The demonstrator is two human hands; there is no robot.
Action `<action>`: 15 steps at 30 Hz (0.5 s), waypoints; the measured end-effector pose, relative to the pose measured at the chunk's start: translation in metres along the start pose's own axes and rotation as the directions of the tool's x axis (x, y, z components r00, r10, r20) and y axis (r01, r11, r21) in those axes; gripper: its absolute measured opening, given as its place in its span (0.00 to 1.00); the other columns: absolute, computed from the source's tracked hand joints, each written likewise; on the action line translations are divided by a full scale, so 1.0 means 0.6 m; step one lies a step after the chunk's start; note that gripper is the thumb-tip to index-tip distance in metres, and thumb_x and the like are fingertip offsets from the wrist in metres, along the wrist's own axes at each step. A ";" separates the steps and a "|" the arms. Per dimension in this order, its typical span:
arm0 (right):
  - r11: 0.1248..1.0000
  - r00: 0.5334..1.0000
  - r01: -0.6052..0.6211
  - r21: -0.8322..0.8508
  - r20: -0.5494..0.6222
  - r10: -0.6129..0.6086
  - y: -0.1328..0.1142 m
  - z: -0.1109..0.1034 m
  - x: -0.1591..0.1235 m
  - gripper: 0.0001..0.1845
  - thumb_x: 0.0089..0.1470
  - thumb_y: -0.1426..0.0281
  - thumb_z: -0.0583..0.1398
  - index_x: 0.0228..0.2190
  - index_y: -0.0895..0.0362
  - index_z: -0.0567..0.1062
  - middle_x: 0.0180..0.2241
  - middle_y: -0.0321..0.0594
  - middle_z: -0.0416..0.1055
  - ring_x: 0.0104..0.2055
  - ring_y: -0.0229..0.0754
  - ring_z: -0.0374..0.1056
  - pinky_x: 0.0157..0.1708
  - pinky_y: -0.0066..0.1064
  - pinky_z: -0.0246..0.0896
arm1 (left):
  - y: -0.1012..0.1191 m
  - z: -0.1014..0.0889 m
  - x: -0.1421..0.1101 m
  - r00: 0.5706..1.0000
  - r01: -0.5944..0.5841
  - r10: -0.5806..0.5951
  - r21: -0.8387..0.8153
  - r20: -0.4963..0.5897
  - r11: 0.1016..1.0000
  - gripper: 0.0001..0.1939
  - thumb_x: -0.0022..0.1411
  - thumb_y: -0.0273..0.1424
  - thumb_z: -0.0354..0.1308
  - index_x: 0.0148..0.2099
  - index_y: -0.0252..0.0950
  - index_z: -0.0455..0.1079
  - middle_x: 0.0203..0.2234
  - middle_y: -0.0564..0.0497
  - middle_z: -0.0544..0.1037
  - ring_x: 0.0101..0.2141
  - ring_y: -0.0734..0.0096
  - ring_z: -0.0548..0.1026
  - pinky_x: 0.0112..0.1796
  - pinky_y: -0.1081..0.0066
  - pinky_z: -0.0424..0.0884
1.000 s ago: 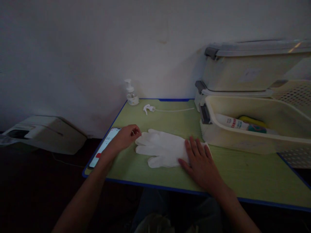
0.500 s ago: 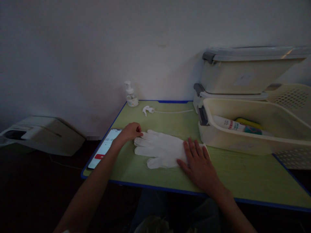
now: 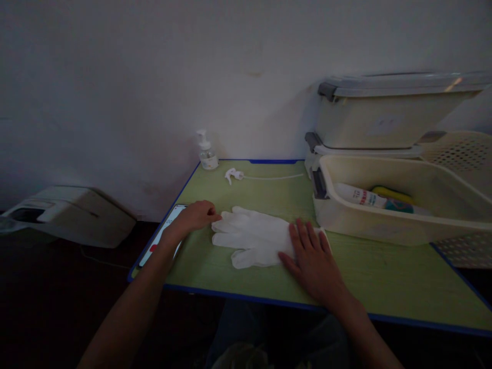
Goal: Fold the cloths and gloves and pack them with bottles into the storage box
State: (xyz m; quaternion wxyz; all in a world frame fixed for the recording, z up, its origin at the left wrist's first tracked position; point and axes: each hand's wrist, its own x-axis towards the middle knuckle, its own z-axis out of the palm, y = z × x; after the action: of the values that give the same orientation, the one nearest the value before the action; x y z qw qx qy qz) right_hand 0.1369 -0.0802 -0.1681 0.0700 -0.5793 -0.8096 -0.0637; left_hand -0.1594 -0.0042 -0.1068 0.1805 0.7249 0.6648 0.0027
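A white disposable glove [image 3: 257,236] lies flat on the table, its fingers pointing left and its cuff to the right. My left hand [image 3: 198,216] is closed in a pinch at the tip of one glove finger, on the far left side. Across the cuff end, my right hand [image 3: 313,259] rests palm down with its fingers spread, pressing on the glove and covering part of it. A phone [image 3: 163,233] with a lit timer screen lies under my left forearm, partly hidden by it.
On the green table [image 3: 384,277] with blue edging, a clear pump bottle [image 3: 208,156] stands at the back left. Nearby lies a white spray trigger [image 3: 233,176] with a long tube. A cream bin [image 3: 384,225] at right holds a white bottle [image 3: 359,195] and yellow sponge [image 3: 392,195].
My left hand has shifted along the glove's fingertips, up to the far finger and then slightly back toward me. My right hand stays on the cuff end.
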 end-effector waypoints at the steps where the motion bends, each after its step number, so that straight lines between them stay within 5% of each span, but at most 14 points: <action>1: 1.000 1.000 0.000 0.002 0.000 0.000 0.000 0.000 0.000 0.37 0.58 0.52 0.43 0.58 0.67 0.59 0.61 0.56 0.50 0.63 0.60 0.46 0.58 0.53 0.42 | 0.000 -0.001 -0.004 0.999 0.003 -0.003 0.018 0.032 1.000 0.11 0.53 0.38 0.53 0.28 0.35 0.69 0.26 0.49 0.74 0.28 0.68 0.70 0.29 0.72 0.60; 15: 1.000 1.000 -0.001 0.024 -0.003 0.001 0.000 0.002 -0.002 0.38 0.58 0.52 0.43 0.58 0.67 0.58 0.61 0.56 0.50 0.63 0.60 0.46 0.58 0.53 0.41 | -0.001 0.008 -0.003 0.995 -0.012 0.020 -0.087 0.095 0.996 0.04 0.45 0.30 0.56 0.25 0.36 0.65 0.22 0.53 0.71 0.27 0.69 0.70 0.28 0.73 0.61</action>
State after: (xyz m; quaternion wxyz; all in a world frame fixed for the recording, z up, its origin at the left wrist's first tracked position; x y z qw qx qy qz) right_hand 0.1374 -0.0812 -0.1696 0.0784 -0.5789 -0.8098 -0.0548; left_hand -0.1589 -0.0073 -0.1111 0.2433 0.7210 0.6489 -0.0021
